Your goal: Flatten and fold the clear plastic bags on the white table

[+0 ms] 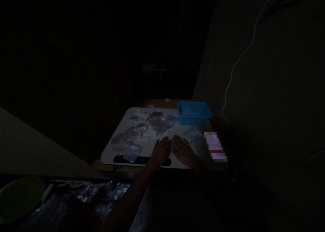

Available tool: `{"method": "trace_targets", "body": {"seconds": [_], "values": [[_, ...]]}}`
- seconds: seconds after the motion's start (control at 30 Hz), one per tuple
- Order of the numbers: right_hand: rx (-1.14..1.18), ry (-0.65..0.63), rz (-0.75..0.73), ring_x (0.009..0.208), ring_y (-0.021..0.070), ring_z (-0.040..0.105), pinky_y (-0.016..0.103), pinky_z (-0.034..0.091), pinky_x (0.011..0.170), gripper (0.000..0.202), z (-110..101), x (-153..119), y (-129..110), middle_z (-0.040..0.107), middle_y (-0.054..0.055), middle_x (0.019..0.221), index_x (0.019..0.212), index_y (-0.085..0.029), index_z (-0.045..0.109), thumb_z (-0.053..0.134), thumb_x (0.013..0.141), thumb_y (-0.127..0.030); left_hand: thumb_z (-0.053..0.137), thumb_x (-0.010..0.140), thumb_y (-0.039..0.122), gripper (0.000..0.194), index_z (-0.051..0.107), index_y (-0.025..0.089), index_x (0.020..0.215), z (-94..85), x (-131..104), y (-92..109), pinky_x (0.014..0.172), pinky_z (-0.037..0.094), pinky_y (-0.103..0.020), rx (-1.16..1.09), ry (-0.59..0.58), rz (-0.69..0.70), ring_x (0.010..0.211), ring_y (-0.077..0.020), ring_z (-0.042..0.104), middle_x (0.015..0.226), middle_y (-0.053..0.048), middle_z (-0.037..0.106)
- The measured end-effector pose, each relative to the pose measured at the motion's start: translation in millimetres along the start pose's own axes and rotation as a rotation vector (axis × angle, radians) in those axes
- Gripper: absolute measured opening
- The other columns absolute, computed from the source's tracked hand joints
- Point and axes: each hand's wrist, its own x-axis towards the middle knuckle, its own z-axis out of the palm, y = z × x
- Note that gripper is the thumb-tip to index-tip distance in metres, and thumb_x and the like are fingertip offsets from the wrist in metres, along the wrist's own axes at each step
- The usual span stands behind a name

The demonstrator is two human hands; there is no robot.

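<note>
Evidently the room is very dim, and what light there is falls on a small white table (188, 162) with rounded corners. The left hand (161, 151) and the right hand (183, 150) rest near its close edge, palms down, fingers stretched out nearly straight and laid flat rather than curled. Their fingertips angle in toward each other over a small clear plastic piece (172, 144), which lies on the tabletop between them, partly covered by both hands; whether any fingertip pinches its edge, I cannot tell. To the left of the hands and beyond them spreads a loose scatter of clear plastic bags (129, 134), overlapping and wrinkled, with paler, whitish bits among them. One plastic bag (133, 153) lies apart at the near side, across a long dark slot (119, 159) that runs along the table's edge and passes partly behind the left wrist. At the far right corner stands a blue basin (193, 120) — something clear shows dimly inside — and just in front of it lies another crumpled plastic sheet (194, 133). A pinkish item (214, 145), blurred into blocks, is at the right edge. Beyond the table, a small pale object (168, 100) sits on a brownish surface. A white cable (231, 71) trails down the right side, while at lower left are a green tub (21, 198) and shiny crumpled plastic (87, 191).
</note>
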Motion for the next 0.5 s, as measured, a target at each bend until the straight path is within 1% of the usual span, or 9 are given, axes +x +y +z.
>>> {"method": "trace_targets", "body": {"seconds": [0.1,0.23,0.4,0.5], "values": [[-0.001,0.007,0.031,0.126,0.0195,0.019,0.037,0.018,0.099,0.050,1.8,0.7,1.5,0.027,0.011,0.137,0.129,-0.010,0.029,0.023,0.087,-0.036,0.035,0.085,0.024,0.039,0.039,0.018,0.123,0.1,0.2,0.1,0.098,0.024,-0.043,0.001,0.005,-0.005,0.121,-0.0209,0.031,0.133,-0.011,0.035],[-0.006,0.010,0.059,0.125,0.0214,0.021,0.037,0.018,0.099,0.050,4.7,1.6,2.5,0.032,0.013,0.134,0.126,-0.007,0.035,0.026,0.086,-0.035,0.036,0.085,0.025,0.039,0.040,0.017,0.123,0.3,0.1,-0.2,0.098,0.024,-0.043,0.010,0.005,-0.004,0.121,-0.0210,0.031,0.132,-0.011,0.035],[0.005,0.021,0.057,0.125,0.0216,0.022,0.036,0.020,0.098,0.050,3.6,1.3,3.0,0.034,0.012,0.133,0.126,-0.006,0.034,0.026,0.086,-0.035,0.036,0.084,0.024,0.039,0.040,0.018,0.123,-1.1,-0.2,0.4,0.098,0.024,-0.043,0.010,0.005,0.000,0.121,-0.0203,0.031,0.133,-0.010,0.035],[0.016,0.011,0.043,0.125,0.0212,0.022,0.037,0.020,0.098,0.050,1.1,0.8,2.6,0.034,0.011,0.134,0.127,-0.008,0.034,0.026,0.086,-0.036,0.036,0.084,0.024,0.039,0.040,0.017,0.122,-2.1,-0.1,1.0,0.098,0.025,-0.043,0.007,-0.003,-0.007,0.121,-0.0208,0.031,0.132,-0.011,0.036]]}}
